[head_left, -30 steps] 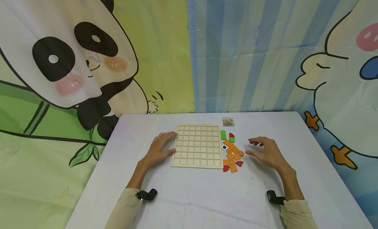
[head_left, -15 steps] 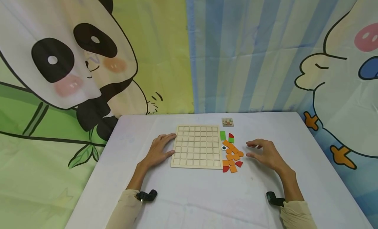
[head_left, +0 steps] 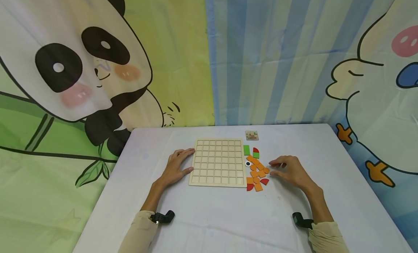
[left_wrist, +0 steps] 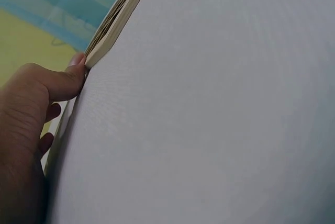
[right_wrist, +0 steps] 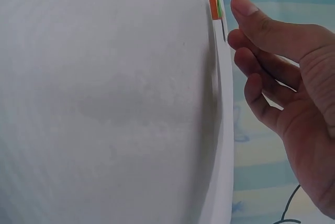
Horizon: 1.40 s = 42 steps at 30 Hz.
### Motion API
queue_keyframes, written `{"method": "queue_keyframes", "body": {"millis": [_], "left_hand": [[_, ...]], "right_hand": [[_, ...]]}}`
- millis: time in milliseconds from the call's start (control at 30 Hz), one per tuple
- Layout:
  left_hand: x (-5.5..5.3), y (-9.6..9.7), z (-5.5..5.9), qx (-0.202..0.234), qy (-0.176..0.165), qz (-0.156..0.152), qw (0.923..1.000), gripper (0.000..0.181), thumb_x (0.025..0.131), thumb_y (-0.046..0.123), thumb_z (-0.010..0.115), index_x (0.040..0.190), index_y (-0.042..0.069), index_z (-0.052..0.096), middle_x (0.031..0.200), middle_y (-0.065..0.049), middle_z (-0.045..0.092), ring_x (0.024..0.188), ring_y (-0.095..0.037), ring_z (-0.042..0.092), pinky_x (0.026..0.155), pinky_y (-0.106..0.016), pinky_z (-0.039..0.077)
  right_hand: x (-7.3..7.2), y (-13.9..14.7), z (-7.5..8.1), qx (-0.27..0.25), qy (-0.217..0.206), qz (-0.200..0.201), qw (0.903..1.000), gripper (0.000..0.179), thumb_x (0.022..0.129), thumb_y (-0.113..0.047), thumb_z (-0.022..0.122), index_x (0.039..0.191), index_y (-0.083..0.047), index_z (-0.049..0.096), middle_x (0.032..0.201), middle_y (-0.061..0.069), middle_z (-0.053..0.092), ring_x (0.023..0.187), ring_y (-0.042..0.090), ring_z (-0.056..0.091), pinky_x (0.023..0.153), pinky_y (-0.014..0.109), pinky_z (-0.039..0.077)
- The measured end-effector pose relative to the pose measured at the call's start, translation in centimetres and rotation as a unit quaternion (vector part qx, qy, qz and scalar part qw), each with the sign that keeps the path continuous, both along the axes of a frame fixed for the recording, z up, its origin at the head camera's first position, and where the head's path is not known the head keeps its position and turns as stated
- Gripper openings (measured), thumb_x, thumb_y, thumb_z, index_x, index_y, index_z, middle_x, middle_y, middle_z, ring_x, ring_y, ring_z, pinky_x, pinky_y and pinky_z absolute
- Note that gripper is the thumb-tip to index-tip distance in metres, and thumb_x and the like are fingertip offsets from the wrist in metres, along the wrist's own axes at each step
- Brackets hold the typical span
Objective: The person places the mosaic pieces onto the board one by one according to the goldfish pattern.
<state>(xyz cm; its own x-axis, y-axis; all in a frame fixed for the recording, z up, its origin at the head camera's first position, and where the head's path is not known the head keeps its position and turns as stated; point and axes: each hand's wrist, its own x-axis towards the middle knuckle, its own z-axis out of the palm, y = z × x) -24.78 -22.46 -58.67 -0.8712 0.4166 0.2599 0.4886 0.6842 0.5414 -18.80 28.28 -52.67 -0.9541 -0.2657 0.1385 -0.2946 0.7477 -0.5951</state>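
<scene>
A pale wooden grid board [head_left: 218, 162] lies flat on the table, its square cells bare. At its left edge rests my left hand [head_left: 174, 168], thumb and fingertips touching the rim; the left wrist view shows the thumb [left_wrist: 65, 82] against the board's corner. Orange pieces [head_left: 258, 166], squares and rounds, lie in a loose group along the right side of the board. Just right of them hovers my right hand [head_left: 290, 171], fingers loosely bent, thumb apart from the fingers, nothing held. In the right wrist view, a gap separates thumb [right_wrist: 246, 9] and fingers.
Two green-topped or green pieces, including a green rectangle [head_left: 246, 150], lie behind the orange group, with red quarter-rounds [head_left: 264, 181] near the front. A small patterned card [head_left: 251, 135] lies by the back edge of the white table [head_left: 209, 224]. Printed curtains [head_left: 261, 57] hang behind.
My right hand has moved left and slightly nearer the front, closer to the orange pieces, and its thumb and fingers have drawn together a little. My left hand stays at the board's edge.
</scene>
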Motion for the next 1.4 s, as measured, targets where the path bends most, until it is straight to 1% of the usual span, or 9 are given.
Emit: {"method": "queue_keyframes", "body": {"millis": [167, 400, 633, 800, 1033, 1133, 1400], "left_hand": [[0.0, 0.0, -0.1, 0.004, 0.007, -0.002, 1.0, 0.076, 0.096, 0.037, 0.082, 0.164, 0.023, 0.052, 0.171, 0.001, 0.05, 0.146, -0.031, 0.046, 0.114, -0.059, 0.031], [0.0, 0.0, -0.1, 0.004, 0.003, 0.0, 1.0, 0.076, 0.096, 0.036, 0.083, 0.164, 0.023, 0.052, 0.172, 0.001, 0.049, 0.147, -0.031, 0.046, 0.115, -0.059, 0.03], [0.2, 0.1, -0.1, 0.006, 0.006, 0.001, 1.0, 0.076, 0.096, 0.034, 0.084, 0.163, 0.021, 0.053, 0.171, 0.0, 0.05, 0.146, -0.031, 0.046, 0.114, -0.059, 0.031], [0.1, 0.1, -0.1, 0.003, -0.003, 0.005, 1.0, 0.075, 0.096, 0.036, 0.083, 0.164, 0.024, 0.052, 0.172, 0.003, 0.049, 0.147, -0.03, 0.045, 0.115, -0.058, 0.031], [0.2, 0.0, -0.1, 0.01, -0.005, 0.005, 0.9999, 0.075, 0.096, 0.034, 0.083, 0.163, 0.023, 0.053, 0.172, 0.001, 0.049, 0.147, -0.03, 0.045, 0.115, -0.058, 0.03], [0.2, 0.0, 0.0, 0.011, -0.009, 0.006, 0.9999, 0.076, 0.096, 0.034, 0.083, 0.164, 0.023, 0.052, 0.172, 0.001, 0.049, 0.148, -0.031, 0.045, 0.116, -0.059, 0.029], [0.1, 0.0, -0.1, 0.009, 0.001, 0.006, 0.9999, 0.077, 0.095, 0.034, 0.085, 0.163, 0.023, 0.053, 0.171, 0.002, 0.05, 0.146, -0.03, 0.046, 0.114, -0.059, 0.03]], "right_hand": [[-0.2, -0.1, 0.0, -0.003, 0.003, 0.01, 0.9999, 0.029, 0.085, -0.009, 0.093, 0.113, -0.005, 0.086, 0.102, 0.002, 0.083, 0.092, 0.02, 0.067, 0.086, 0.035, 0.058], [-0.6, -0.5, -0.3, 0.005, -0.024, 0.012, 0.9996, 0.029, 0.084, -0.01, 0.094, 0.112, -0.005, 0.086, 0.1, 0.001, 0.083, 0.089, 0.018, 0.067, 0.083, 0.031, 0.056], [-1.1, -0.9, -0.3, 0.009, -0.043, 0.021, 0.9988, 0.028, 0.085, -0.008, 0.093, 0.111, -0.003, 0.086, 0.098, 0.003, 0.083, 0.085, 0.017, 0.064, 0.078, 0.029, 0.054], [-1.3, -1.0, -0.4, 0.013, -0.041, 0.021, 0.9988, 0.028, 0.083, -0.009, 0.095, 0.11, -0.004, 0.086, 0.097, 0.002, 0.083, 0.084, 0.016, 0.064, 0.077, 0.027, 0.055], [-1.3, -1.0, -0.6, 0.012, -0.031, 0.026, 0.9991, 0.025, 0.084, -0.009, 0.094, 0.107, -0.005, 0.087, 0.096, 0.001, 0.083, 0.084, 0.016, 0.064, 0.078, 0.03, 0.055], [-1.4, -1.1, -0.6, 0.014, -0.031, 0.021, 0.9992, 0.024, 0.083, -0.008, 0.095, 0.105, -0.007, 0.087, 0.096, 0.0, 0.082, 0.084, 0.015, 0.065, 0.079, 0.03, 0.056], [-1.5, -1.0, -0.5, 0.02, -0.032, 0.027, 0.9989, 0.02, 0.084, -0.009, 0.094, 0.103, -0.008, 0.087, 0.093, -0.002, 0.081, 0.083, 0.014, 0.062, 0.079, 0.03, 0.055]]}}
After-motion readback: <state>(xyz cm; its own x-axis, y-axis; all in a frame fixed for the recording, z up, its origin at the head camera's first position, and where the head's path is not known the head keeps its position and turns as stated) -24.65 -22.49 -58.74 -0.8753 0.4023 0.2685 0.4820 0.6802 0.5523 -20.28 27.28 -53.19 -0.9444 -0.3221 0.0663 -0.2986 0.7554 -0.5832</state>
